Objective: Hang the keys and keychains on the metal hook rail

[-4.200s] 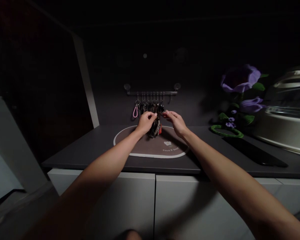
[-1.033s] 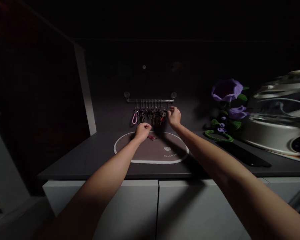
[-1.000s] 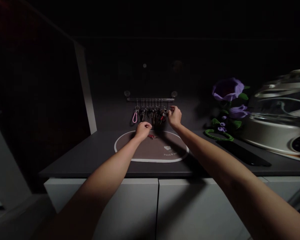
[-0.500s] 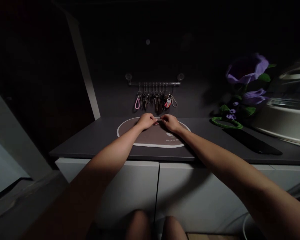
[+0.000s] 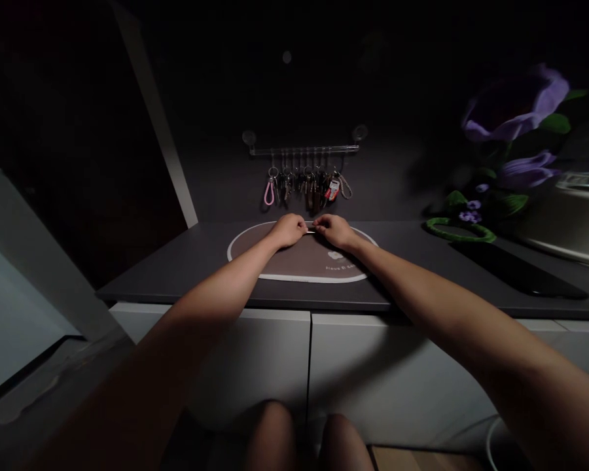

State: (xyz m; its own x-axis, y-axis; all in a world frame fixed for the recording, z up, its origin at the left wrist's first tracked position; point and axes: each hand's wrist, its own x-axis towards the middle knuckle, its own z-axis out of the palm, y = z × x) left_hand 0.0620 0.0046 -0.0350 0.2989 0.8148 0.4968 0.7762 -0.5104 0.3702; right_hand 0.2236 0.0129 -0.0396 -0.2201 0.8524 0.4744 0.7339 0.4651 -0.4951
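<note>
My left hand (image 5: 288, 230) and my right hand (image 5: 334, 231) meet at the far edge of a brown oval mat (image 5: 294, 265) with a white rim. Between their fingertips, a small thin metal piece (image 5: 311, 229) is pinched, possibly a key ring; the fingers hide most of it. Just above my hands, several bunches of keys (image 5: 304, 186) hang from a clear wall-mounted rail (image 5: 304, 150), including a pink loop strap (image 5: 269, 194) and a red-and-white fob (image 5: 332, 190). Neither hand touches them.
The mat lies on a dark countertop (image 5: 177, 261) above white cabinet doors (image 5: 255, 366). To the right stand artificial purple flowers (image 5: 513, 104), a green ring (image 5: 459, 230), a flat black strip (image 5: 517, 271) and a silver appliance (image 5: 576, 222). My knees show below.
My right hand has come down from the hanging keys to meet my left at the mat. The red item seen on the mat earlier no longer shows. The view has tilted slightly downward.
</note>
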